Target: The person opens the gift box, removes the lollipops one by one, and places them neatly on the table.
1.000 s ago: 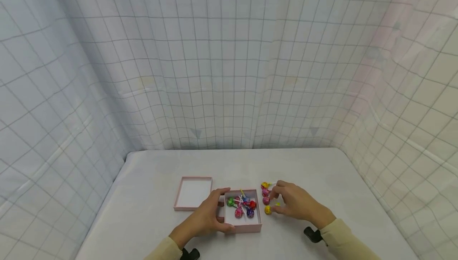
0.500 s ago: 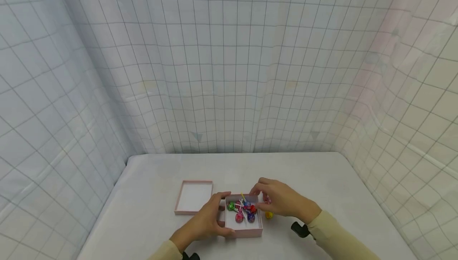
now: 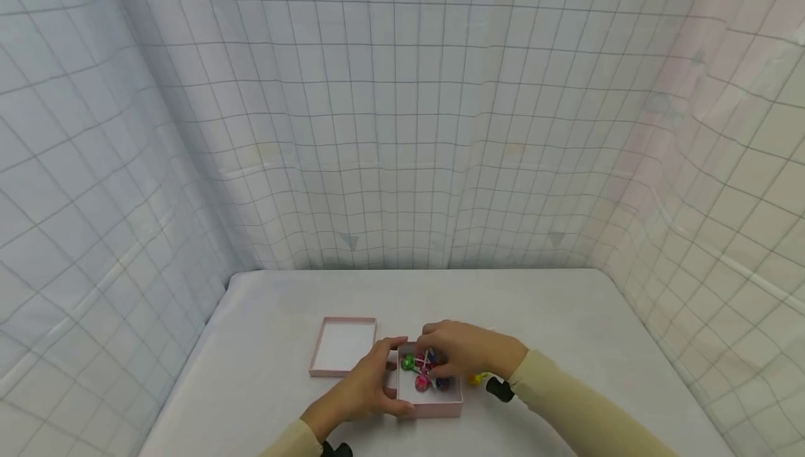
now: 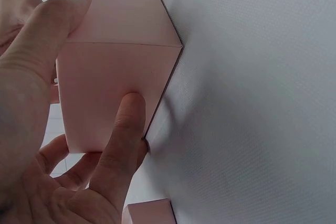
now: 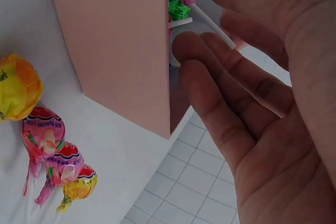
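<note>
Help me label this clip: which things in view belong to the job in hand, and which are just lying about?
In the job:
pink box, held by the left hand
lollipops inside it, under the right hand
probably the loose lollipops beside it

Lying or hanging about:
pink-rimmed tray, not held, perhaps the box's lid
gridded curtain

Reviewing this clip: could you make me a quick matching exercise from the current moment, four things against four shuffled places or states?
Column one
1) Left grip
2) Green lollipop
3) Shallow lid
4) Four lollipops

Column two
A) On the table, to the person's right of the pink box
B) Inside the pink box
C) Holding the pink box
D) On the table, to the person's left of the pink box

Right pairs: 1-C, 2-B, 3-D, 4-A
</note>
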A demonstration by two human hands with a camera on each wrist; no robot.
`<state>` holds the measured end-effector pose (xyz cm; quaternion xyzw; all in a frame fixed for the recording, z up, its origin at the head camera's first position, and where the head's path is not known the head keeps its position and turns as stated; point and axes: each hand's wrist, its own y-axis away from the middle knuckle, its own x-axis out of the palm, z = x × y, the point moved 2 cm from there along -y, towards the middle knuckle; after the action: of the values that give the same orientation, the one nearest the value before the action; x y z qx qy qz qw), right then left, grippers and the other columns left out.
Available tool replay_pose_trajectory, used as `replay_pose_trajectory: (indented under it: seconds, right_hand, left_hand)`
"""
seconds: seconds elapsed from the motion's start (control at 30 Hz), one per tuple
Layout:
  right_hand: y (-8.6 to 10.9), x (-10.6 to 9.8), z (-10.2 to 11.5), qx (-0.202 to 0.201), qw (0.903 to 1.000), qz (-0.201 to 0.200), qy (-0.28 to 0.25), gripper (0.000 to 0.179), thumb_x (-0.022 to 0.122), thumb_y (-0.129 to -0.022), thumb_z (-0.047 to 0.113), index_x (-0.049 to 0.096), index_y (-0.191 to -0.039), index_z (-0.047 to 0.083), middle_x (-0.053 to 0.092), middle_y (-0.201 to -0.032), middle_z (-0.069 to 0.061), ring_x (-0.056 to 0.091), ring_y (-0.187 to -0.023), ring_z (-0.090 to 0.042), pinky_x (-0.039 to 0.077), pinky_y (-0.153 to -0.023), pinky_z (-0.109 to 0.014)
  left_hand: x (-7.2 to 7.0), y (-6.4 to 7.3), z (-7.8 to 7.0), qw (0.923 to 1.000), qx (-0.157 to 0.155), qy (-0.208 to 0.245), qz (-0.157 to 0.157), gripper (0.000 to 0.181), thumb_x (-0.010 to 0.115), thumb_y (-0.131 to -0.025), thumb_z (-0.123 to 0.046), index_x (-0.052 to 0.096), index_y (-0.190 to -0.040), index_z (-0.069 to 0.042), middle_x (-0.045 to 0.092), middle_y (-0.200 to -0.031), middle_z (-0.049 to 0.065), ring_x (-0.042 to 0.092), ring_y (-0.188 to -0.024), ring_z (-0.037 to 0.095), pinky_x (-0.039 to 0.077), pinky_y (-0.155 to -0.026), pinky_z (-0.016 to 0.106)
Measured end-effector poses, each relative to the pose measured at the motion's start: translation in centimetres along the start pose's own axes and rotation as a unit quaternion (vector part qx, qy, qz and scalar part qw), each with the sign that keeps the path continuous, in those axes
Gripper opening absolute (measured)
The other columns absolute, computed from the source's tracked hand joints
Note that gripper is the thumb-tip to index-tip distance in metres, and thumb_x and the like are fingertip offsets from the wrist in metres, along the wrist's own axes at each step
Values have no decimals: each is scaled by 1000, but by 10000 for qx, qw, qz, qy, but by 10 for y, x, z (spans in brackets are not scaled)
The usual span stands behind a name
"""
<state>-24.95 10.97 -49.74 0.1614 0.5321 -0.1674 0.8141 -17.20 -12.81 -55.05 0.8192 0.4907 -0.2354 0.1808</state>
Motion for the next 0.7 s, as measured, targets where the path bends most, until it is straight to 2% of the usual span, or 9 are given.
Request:
replay_pose_trajectory:
  seconds: [0.13, 0.23, 0.5, 0.7]
  right_hand:
    - [-12, 7, 0, -116, 9991, 307, -268, 23, 94, -102, 20, 86, -122, 11, 80, -109, 4, 63, -86, 3, 55, -80, -10]
    - [-20, 14, 0, -259, 9980, 454, -343, 19, 95, -101, 18, 87, -117, 10, 83, -105, 7, 66, -87, 7, 56, -80, -8]
    - [-38, 27, 7, -436, 9957, 821, -53, 12, 94, -100, 11, 90, -111, 13, 84, -96, 11, 63, -83, 12, 53, -77, -4]
    - [-42, 29, 11, -320, 9947, 975, 83, 8, 93, -101, 13, 90, -106, 18, 81, -93, 17, 61, -81, 13, 53, -77, -4]
  left_hand:
    - [-1, 0, 0, 9999, 84, 109, 6, 118, 107, -88, -32, 35, -178, -9, 41, -182, 24, 64, -149, 43, 64, -114, 51]
    - [0, 1, -1, 9996, 150, 255, -6, 117, 107, -87, -28, 35, -177, -8, 40, -182, 26, 63, -149, 46, 68, -107, 45]
    - [1, 2, 2, 9986, 186, 503, -31, 118, 107, -87, -26, 35, -177, -5, 40, -182, 26, 62, -150, 49, 68, -94, 25]
    - [1, 2, 1, 9980, 200, 606, -2, 117, 107, -87, -26, 35, -177, -5, 39, -182, 26, 61, -150, 52, 67, -91, 21]
